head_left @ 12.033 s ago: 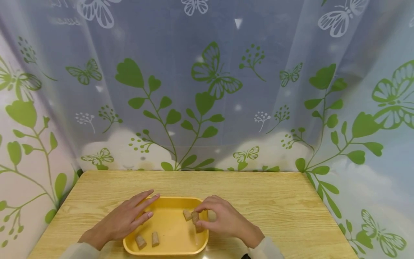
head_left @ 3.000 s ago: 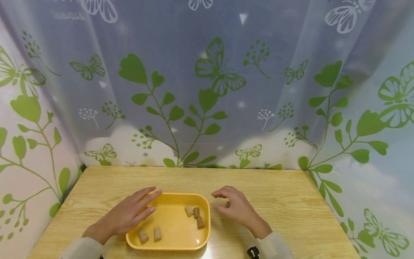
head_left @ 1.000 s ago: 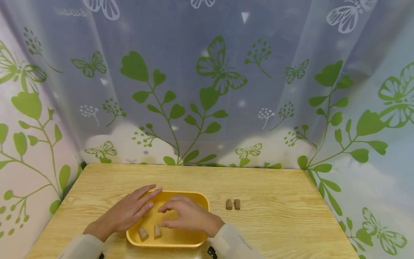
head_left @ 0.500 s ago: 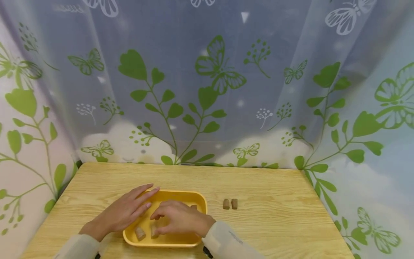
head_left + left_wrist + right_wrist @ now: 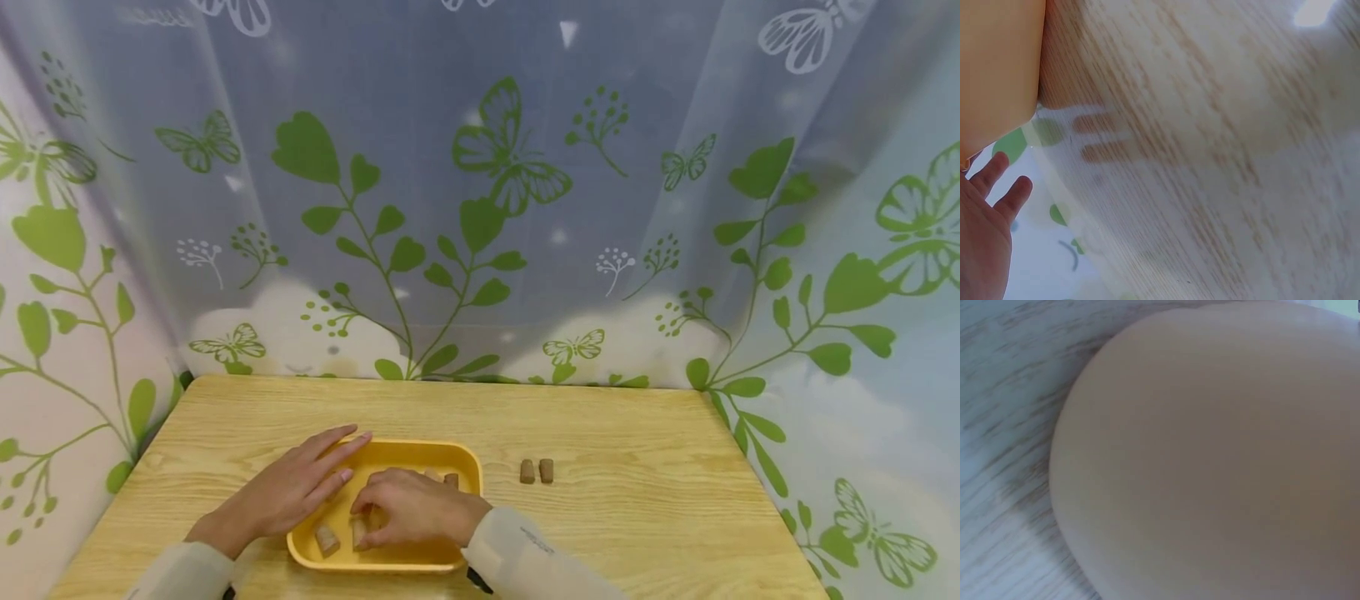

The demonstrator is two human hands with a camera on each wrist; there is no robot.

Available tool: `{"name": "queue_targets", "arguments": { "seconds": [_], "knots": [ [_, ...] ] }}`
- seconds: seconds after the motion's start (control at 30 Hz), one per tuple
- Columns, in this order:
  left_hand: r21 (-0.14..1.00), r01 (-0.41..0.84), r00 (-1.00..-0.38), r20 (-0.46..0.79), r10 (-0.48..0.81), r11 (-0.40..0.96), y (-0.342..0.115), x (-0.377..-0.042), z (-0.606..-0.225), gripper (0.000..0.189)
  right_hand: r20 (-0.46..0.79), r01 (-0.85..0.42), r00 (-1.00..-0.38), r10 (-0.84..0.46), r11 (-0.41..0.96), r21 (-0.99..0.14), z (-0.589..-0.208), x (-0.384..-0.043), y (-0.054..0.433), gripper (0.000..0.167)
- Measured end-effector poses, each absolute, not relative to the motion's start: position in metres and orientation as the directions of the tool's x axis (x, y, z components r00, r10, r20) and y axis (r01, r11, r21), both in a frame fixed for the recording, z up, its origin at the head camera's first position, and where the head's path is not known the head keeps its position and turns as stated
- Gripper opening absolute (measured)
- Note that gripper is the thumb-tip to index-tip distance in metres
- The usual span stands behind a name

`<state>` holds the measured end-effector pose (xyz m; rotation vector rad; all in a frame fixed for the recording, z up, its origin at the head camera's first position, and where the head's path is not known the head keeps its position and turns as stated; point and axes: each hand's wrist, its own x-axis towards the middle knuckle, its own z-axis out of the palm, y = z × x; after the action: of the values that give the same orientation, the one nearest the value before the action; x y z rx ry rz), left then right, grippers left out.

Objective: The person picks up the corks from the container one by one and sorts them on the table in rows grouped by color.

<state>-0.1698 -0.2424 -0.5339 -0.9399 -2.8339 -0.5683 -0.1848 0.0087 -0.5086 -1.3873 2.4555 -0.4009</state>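
Observation:
My right hand (image 5: 416, 504) reaches into a yellow tray (image 5: 382, 570) and pinches a small tapered cork (image 5: 357, 533) between thumb and fingers at the left part of the tray floor. To its left lies another tapered cork (image 5: 327, 542). Beyond the right hand, a darker cork (image 5: 451, 481) and a paler cork (image 5: 432, 475) show in part. My left hand (image 5: 288, 492) rests over the tray's left rim with fingers extended; in the left wrist view its fingers (image 5: 1013, 200) show beside the tray's wall (image 5: 997, 75).
Two brown corks (image 5: 547, 471) stand side by side on the wood-grain table (image 5: 637, 483), right of the tray. A printed curtain (image 5: 600, 250) with leaves and butterflies hangs behind the table's far edge and along both sides. A blurred, close surface fills most of the right wrist view.
From beside the tray's right edge, my right hand has moved left into the tray and closed on a cork. Two corks now show on the table. The left hand has stayed put.

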Motion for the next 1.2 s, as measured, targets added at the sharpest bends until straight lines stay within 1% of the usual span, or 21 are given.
{"name": "queue_targets", "arguments": {
  "seconds": [0.2,0.4,0.53,0.73,0.9,1.13,1.2],
  "knots": [
    [0.321,0.596,-0.803,0.216,0.556,0.736,-0.242,-0.170,-0.534,0.051,-0.166,-0.784,-0.486,-0.858,0.512,-0.350,-0.511,-0.184,0.004,0.035],
    [0.337,0.591,-0.806,0.214,0.552,0.733,-0.243,-0.169,-0.536,0.051,-0.153,-0.815,-0.455,-0.877,0.480,-0.326,-0.513,-0.184,0.000,0.033],
    [0.334,0.592,-0.805,0.215,0.552,0.733,-0.243,-0.170,-0.536,0.051,-0.137,-0.810,-0.468,-0.873,0.486,-0.328,-0.512,-0.182,0.001,0.031],
    [0.328,0.588,-0.808,0.207,0.551,0.739,-0.244,-0.170,-0.536,0.052,-0.117,-0.779,-0.505,-0.855,0.510,-0.364,-0.509,-0.184,0.007,0.032],
    [0.321,0.588,-0.808,0.205,0.552,0.742,-0.244,-0.170,-0.536,0.052,-0.117,-0.753,-0.516,-0.849,0.514,-0.411,-0.504,-0.186,0.016,0.032],
    [0.319,0.590,-0.807,0.212,0.551,0.742,-0.244,-0.170,-0.537,0.052,-0.117,-0.694,-0.534,-0.837,0.513,-0.505,-0.497,-0.188,0.032,0.034],
    [0.321,0.591,-0.807,0.215,0.551,0.740,-0.243,-0.170,-0.537,0.052,-0.098,-0.699,-0.536,-0.839,0.506,-0.506,-0.497,-0.189,0.037,0.035]
  ]
}}
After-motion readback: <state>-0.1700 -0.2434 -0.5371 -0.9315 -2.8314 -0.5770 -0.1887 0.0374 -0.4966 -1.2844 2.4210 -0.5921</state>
